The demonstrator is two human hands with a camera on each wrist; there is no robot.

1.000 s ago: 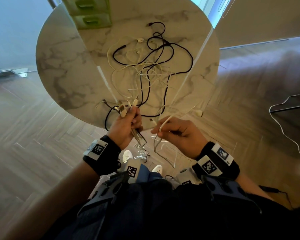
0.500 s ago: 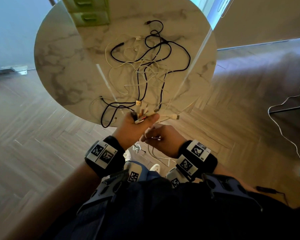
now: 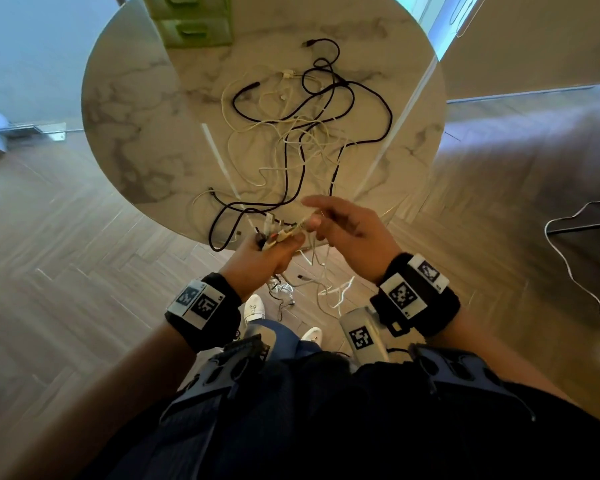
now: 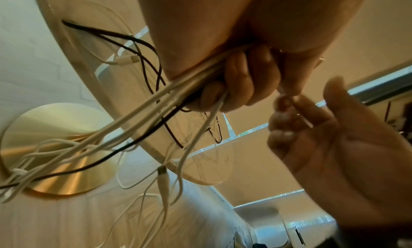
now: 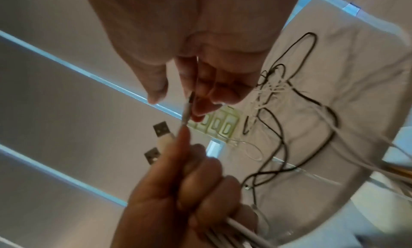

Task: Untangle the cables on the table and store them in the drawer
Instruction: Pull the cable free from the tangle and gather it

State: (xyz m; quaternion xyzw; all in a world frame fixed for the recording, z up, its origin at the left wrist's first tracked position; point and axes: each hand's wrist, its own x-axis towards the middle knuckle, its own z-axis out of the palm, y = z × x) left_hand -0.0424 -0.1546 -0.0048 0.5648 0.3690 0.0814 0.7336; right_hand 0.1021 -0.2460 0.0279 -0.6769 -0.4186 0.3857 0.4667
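My left hand (image 3: pixel 269 252) grips a bundle of cable ends (image 3: pixel 278 233); my right hand (image 3: pixel 343 226) pinches one plug (image 5: pixel 187 109) beside it, cords trailing ahead across the table (image 3: pixel 136 133).

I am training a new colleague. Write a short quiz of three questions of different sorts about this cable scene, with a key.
1. True or false: the left hand grips a bundle of cable ends.
2. What does the right hand pinch? A) a white cable end B) a drawer handle C) nothing
3. Fill in: the green drawer unit stands at the ___ edge of the table.

Key: 1 true; 2 A; 3 far
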